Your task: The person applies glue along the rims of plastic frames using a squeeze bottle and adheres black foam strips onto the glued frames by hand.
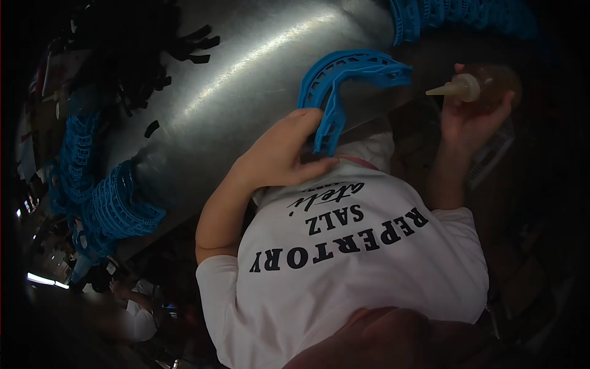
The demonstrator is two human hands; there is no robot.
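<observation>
"Where's the curved, open-ribbed blue plastic frame (334, 117)?"

"At the near edge of the grey metal table (246, 86), one leg held between the left hand's (276, 150) thumb and fingers."

"The right hand (468, 126)?"

"Wrapped round a translucent squeeze bottle (499, 86), its pale cone nozzle (456, 90) apart from the frame."

"Handling advice?"

"Steady the frame without flexing it; grip the bottle lightly, so nothing drips."
</observation>
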